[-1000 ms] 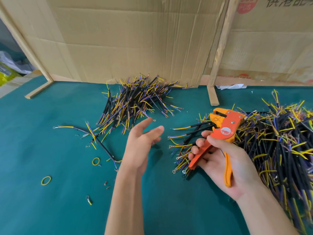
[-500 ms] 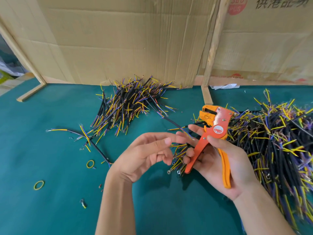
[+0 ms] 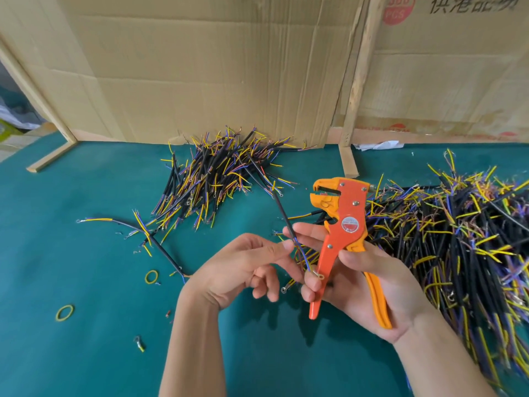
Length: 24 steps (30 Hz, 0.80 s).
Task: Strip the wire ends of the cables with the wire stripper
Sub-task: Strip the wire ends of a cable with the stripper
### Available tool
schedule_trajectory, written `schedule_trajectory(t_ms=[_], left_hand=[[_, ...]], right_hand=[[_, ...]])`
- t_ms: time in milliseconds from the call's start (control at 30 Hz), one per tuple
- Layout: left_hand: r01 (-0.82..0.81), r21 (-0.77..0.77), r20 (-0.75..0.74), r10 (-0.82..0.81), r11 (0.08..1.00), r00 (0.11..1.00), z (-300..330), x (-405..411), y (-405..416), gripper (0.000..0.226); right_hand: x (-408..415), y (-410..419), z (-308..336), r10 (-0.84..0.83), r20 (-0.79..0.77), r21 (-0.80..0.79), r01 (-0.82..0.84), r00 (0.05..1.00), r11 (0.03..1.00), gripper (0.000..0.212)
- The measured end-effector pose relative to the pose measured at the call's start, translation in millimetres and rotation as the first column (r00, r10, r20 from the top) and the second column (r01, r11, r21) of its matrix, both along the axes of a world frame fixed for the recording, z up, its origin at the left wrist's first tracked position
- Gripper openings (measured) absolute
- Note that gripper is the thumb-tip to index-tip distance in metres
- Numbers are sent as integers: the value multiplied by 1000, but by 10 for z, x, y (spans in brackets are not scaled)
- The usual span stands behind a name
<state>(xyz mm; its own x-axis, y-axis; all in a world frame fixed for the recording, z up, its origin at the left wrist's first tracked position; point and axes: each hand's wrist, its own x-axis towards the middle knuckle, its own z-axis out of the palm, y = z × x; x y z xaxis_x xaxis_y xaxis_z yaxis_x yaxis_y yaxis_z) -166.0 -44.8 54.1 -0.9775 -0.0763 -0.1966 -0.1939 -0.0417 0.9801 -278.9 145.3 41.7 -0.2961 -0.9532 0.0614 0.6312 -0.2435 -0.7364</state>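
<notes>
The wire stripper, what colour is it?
Orange, with a lighter yellow-orange head and handle; the wire stripper shows only in the head view.

A makeshift small-scale assembly workshop, judging by the bench and its stock. The work surface is a teal-green felt-like table covering (image 3: 71, 353), walled off at the back by flattened brown corrugated cardboard sheets (image 3: 200, 67) propped on bare wooden battens (image 3: 355, 81). One carton panel bears a red round "360 PCS" stamp (image 3: 398, 8) and printed Chinese characters, the marks of bulk goods packaging. Short black-sheathed cables with yellow and blue cores lie in bulk: a smaller heap (image 3: 217, 173) against the cardboard and a far larger heap (image 3: 463, 247) at the right. Loose yellow rubber bands (image 3: 65, 312) and wire offcuts dot the cloth.
</notes>
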Motion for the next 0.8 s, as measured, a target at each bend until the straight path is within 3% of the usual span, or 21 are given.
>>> schedule_trajectory(t_ms=[133,267,400,533,633,800], left_hand=[[-250,25,-25,251,968,968,6,-58,27,52],[-486,96,-167,496,869,852,4,-160,78,31],[-622,104,-255,625,776,737,-34,-206,65,15],[-686,130,-316,685,716,656,-55,-219,33,13],[-635,99,-369,621,766,691,-59,-215,31,19],[-430,-29,-349,394,902,850,-82,-244,91,23]], right_hand=[[29,-7,-7,56,-22,11,-56,998,998,80],[53,-29,-6,97,-66,26,-96,993,995,79],[50,-18,-13,79,-90,80,-72,993,994,76],[19,14,-17,72,-107,109,-61,992,992,72],[1,12,-20,12,-74,94,-5,997,996,74],[-37,1,-17,-152,-1,26,152,988,988,82]])
